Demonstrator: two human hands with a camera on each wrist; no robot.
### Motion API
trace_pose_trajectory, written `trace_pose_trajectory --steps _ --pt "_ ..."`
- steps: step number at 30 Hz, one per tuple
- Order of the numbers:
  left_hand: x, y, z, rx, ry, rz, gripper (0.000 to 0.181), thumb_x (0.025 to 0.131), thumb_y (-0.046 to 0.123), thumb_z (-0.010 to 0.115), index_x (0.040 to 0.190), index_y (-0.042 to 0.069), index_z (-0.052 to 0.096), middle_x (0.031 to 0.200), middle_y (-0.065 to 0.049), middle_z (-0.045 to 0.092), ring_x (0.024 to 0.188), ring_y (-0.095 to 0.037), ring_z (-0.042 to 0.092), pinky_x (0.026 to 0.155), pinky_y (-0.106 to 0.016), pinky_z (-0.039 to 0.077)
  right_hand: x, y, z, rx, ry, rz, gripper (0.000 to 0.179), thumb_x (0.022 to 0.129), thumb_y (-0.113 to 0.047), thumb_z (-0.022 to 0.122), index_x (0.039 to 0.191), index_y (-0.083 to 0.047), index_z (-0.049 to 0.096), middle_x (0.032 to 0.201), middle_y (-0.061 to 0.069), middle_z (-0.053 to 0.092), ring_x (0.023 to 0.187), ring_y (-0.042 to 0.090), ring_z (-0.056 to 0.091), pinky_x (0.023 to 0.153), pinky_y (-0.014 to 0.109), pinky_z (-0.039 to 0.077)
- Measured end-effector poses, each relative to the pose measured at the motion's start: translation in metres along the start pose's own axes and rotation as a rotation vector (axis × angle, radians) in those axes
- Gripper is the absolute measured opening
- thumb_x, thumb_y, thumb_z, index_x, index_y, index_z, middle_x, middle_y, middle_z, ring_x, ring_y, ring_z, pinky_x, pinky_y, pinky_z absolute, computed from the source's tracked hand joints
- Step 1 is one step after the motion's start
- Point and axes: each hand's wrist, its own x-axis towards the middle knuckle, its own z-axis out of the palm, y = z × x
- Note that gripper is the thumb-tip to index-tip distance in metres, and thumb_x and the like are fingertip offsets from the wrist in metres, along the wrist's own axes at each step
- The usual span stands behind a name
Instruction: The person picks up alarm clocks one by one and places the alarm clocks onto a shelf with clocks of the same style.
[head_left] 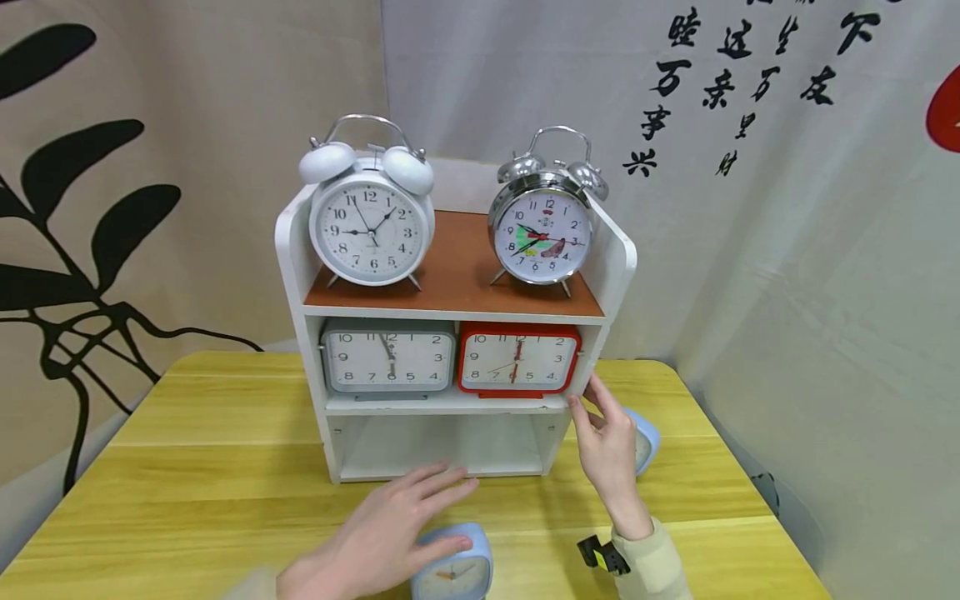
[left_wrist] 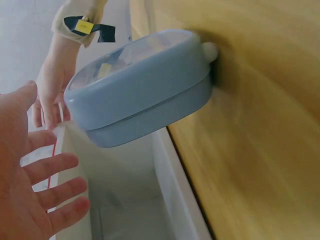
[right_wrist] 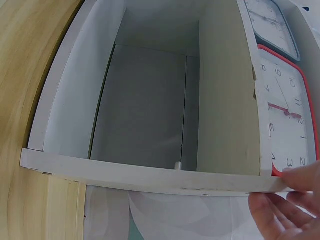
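Note:
A small white shelf (head_left: 615, 262) with three levels stands on the wooden table. My right hand (head_left: 611, 450) pinches the front edge of its right side panel, thumb on the near side and fingers against the outer face. Close by on the middle level is a red alarm clock (head_left: 487, 340), beside a grey one (head_left: 442, 360). My left hand (head_left: 390, 525) hovers with spread fingers over a light-blue alarm clock (head_left: 472, 575) at the table's front. The left wrist view shows a gap between that hand (left_wrist: 40, 175) and the blue clock (left_wrist: 145, 90).
A white twin-bell clock (head_left: 372, 225) and a silver twin-bell clock (head_left: 543, 237) stand on the shelf's top level. Another light-blue clock (head_left: 647, 435) sits right of the shelf, partly behind my right hand. Behind the yellow wooden table (head_left: 225, 450) hangs a printed cloth (head_left: 487, 75).

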Motion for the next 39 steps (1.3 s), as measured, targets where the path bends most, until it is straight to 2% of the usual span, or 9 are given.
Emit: trace_pose_trajectory --steps 3,8,15,20,25,30,36,39 --pt "-0.006 0.0 0.002 -0.017 0.003 0.008 0.057 0.101 0.061 0.059 0.147 0.027 0.062 0.144 0.004 0.069 0.129 -0.022 0.068 0.098 -0.044 0.063 0.0 0.0 0.0 0.002 -0.002 0.0 0.049 0.1 -0.001 0.067 0.149 0.001 0.056 0.131 0.025 0.073 0.115 0.041 0.074 0.083 0.049 0.066" --pt "-0.015 -0.002 0.007 -0.046 0.013 0.014 0.057 0.1 0.062 0.061 0.145 0.026 0.064 0.142 0.006 0.07 0.126 -0.019 0.069 0.098 -0.042 0.062 0.001 0.0 0.0 0.005 -0.003 0.004 0.05 0.1 0.0 0.067 0.149 0.001 0.057 0.132 0.024 0.073 0.115 0.039 0.074 0.083 0.05 0.066" --pt "-0.023 -0.003 0.013 -0.1 0.01 -0.029 0.055 0.098 0.061 0.065 0.142 0.029 0.066 0.139 0.008 0.071 0.123 -0.016 0.07 0.093 -0.04 0.064 0.0 0.001 -0.001 0.006 -0.003 -0.002 0.049 0.101 -0.001 0.067 0.149 0.0 0.057 0.131 0.024 0.073 0.115 0.041 0.074 0.083 0.049 0.066" --pt "-0.027 -0.004 0.016 -0.163 -0.018 -0.07 0.055 0.097 0.061 0.066 0.142 0.029 0.066 0.139 0.008 0.071 0.123 -0.018 0.07 0.093 -0.041 0.064 0.0 0.0 -0.001 0.009 0.0 -0.009 0.048 0.102 -0.002 0.066 0.149 0.0 0.057 0.131 0.024 0.073 0.115 0.041 0.074 0.084 0.046 0.066" --pt "-0.03 -0.006 0.019 -0.22 -0.076 -0.089 0.058 0.097 0.062 0.065 0.144 0.027 0.064 0.14 0.003 0.071 0.122 -0.024 0.07 0.093 -0.044 0.063 0.001 0.0 0.0 0.016 -0.005 -0.012 0.049 0.101 -0.002 0.067 0.149 -0.001 0.057 0.132 0.024 0.073 0.116 0.04 0.074 0.083 0.049 0.066" --pt "-0.032 -0.007 0.023 -0.286 -0.129 -0.131 0.061 0.096 0.061 0.067 0.145 0.025 0.063 0.14 -0.001 0.071 0.121 -0.027 0.07 0.089 -0.04 0.064 0.001 -0.001 -0.001 0.022 -0.014 -0.008 0.051 0.1 -0.001 0.068 0.149 0.0 0.057 0.133 0.024 0.072 0.116 0.038 0.074 0.083 0.05 0.066" --pt "-0.036 -0.009 0.026 -0.308 -0.145 -0.138 0.061 0.096 0.059 0.069 0.146 0.024 0.063 0.137 -0.003 0.072 0.118 -0.025 0.071 0.087 -0.037 0.064 -0.002 0.001 0.001 0.018 -0.01 -0.006 0.05 0.1 0.0 0.067 0.149 0.0 0.057 0.131 0.024 0.073 0.115 0.037 0.074 0.082 0.047 0.067" --pt "-0.031 -0.011 0.029 -0.318 -0.127 -0.124 0.059 0.097 0.057 0.069 0.144 0.022 0.064 0.134 -0.003 0.073 0.115 -0.022 0.071 0.085 -0.033 0.064 0.004 0.001 -0.001 0.011 -0.003 -0.03 0.049 0.101 -0.001 0.066 0.149 0.001 0.057 0.131 0.025 0.073 0.114 0.04 0.074 0.081 0.048 0.067"
